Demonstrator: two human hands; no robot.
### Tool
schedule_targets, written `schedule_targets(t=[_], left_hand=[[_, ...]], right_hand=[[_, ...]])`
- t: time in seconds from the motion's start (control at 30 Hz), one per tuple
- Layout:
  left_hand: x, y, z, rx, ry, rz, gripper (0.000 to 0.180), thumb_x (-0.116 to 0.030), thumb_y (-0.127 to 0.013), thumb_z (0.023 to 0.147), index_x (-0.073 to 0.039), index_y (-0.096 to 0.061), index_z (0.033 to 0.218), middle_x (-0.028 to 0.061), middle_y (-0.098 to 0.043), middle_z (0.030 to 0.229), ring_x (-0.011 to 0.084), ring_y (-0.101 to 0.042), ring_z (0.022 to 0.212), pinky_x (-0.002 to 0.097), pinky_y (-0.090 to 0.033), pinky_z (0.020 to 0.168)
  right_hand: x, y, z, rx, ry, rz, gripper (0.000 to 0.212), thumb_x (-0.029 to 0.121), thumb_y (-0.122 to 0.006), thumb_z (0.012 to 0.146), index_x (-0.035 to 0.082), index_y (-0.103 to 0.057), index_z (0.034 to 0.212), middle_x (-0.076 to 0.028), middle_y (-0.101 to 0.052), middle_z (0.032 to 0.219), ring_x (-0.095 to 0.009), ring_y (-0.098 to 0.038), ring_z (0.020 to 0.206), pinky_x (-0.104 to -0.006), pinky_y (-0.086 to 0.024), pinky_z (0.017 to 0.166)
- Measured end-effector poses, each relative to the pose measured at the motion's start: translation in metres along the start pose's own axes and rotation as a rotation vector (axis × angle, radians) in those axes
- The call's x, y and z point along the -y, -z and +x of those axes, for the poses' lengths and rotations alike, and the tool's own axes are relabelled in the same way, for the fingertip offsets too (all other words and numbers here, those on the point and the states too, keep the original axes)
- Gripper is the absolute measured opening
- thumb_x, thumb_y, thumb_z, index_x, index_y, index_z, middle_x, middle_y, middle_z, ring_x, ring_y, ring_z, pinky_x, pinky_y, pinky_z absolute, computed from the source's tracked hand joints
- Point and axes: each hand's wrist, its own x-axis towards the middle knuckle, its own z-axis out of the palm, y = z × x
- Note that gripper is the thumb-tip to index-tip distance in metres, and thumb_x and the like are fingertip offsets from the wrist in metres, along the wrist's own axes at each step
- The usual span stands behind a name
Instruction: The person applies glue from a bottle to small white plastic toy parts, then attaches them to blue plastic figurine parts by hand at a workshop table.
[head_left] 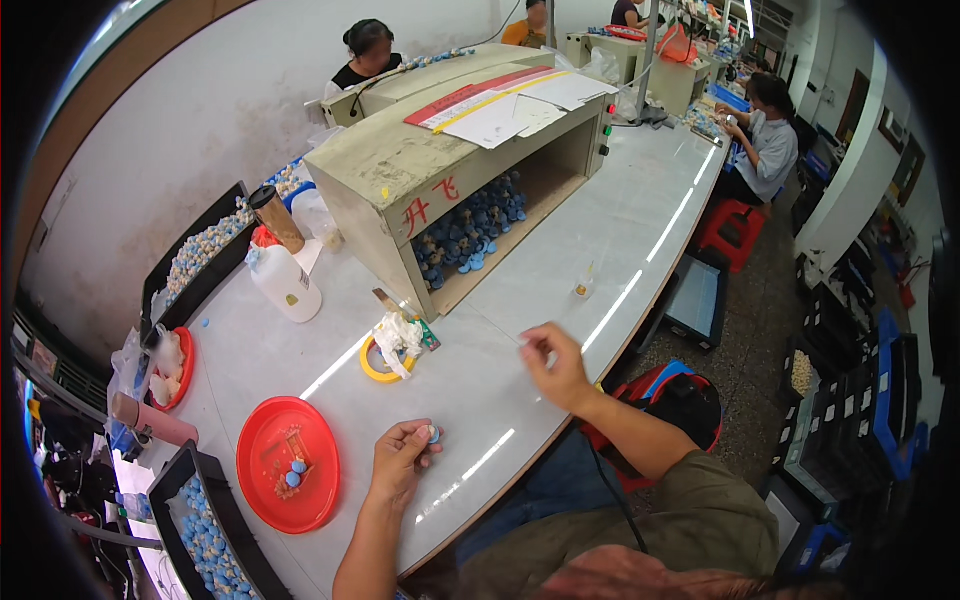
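My left hand [398,458] is low over the grey table, its thumb and fingers closed on a small blue-and-white piece [434,434]. To the right and farther forward, my right hand [556,368] is raised above the tabletop with its fingers curled together. Whether anything small is pinched there I cannot make out. A red round tray [262,497] left of my left hand holds a few small blue pieces [295,474]. Beyond my hands lie a yellow tape roll [377,377] and crumpled white tissue [397,338]. A small clear bottle [583,284] stands past my right hand.
A beige box-shaped machine [350,205] with blue pieces [470,232] inside stands ahead. Black trays [182,500] of small pieces line the left, near a white jug [285,283] and a pink bottle [165,422]. Other people sit farther along; a red stool [735,235] stands right.
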Motion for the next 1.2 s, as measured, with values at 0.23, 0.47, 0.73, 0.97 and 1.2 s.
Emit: schedule_targets(t=[0.23,0.47,0.73,0.97,1.2], left_hand=[[-0.006,-0.008,-0.005,-0.003,0.008,-0.085,0.032,-0.009,-0.065,0.090,0.001,-0.052,0.117,0.0158,-0.064,0.110,0.0212,-0.068,0.091,0.0259,-0.056,0.074],[0.000,0.003,-0.003,0.007,0.057,-0.043,0.034,-0.014,-0.069,0.088,0.000,-0.055,0.115,0.0132,-0.065,0.111,0.0186,-0.067,0.092,0.0241,-0.055,0.073],[0.003,0.011,0.002,0.047,0.029,-0.031,0.029,-0.010,-0.069,0.087,-0.002,-0.056,0.112,0.0120,-0.065,0.111,0.0197,-0.068,0.095,0.0242,-0.054,0.074],[0.009,0.010,0.003,0.004,-0.016,-0.007,0.035,-0.002,-0.069,0.085,0.003,-0.052,0.115,0.0140,-0.065,0.105,0.0209,-0.068,0.095,0.0259,-0.055,0.080],[0.013,0.011,0.004,0.037,-0.059,0.049,0.035,0.000,-0.069,0.084,0.006,-0.053,0.115,0.0138,-0.064,0.104,0.0177,-0.067,0.093,0.0256,-0.055,0.081]], right_hand=[[-0.073,0.086,0.027,-0.401,-0.146,-0.670,0.061,0.022,-0.077,0.076,0.001,-0.048,0.125,-0.015,-0.053,0.113,-0.028,-0.052,0.104,-0.0423,-0.040,0.092],[-0.098,0.068,0.065,-0.247,-0.309,-0.782,0.035,0.030,-0.073,0.080,0.004,-0.058,0.098,-0.014,-0.062,0.100,-0.033,-0.056,0.098,-0.0452,-0.042,0.084],[-0.009,-0.019,0.008,0.261,-0.359,0.462,0.022,0.004,-0.062,0.090,-0.003,-0.051,0.108,-0.010,-0.062,0.099,-0.011,-0.058,0.090,-0.0243,-0.047,0.079],[0.039,-0.061,-0.028,0.501,-0.027,0.370,0.032,0.002,-0.068,0.080,-0.003,-0.058,0.110,-0.010,-0.064,0.089,-0.012,-0.059,0.074,-0.0246,-0.046,0.066],[0.027,-0.070,-0.031,0.453,0.158,0.336,0.024,0.000,-0.067,0.075,-0.002,-0.064,0.099,-0.011,-0.062,0.074,-0.017,-0.057,0.059,-0.0274,-0.041,0.053]])
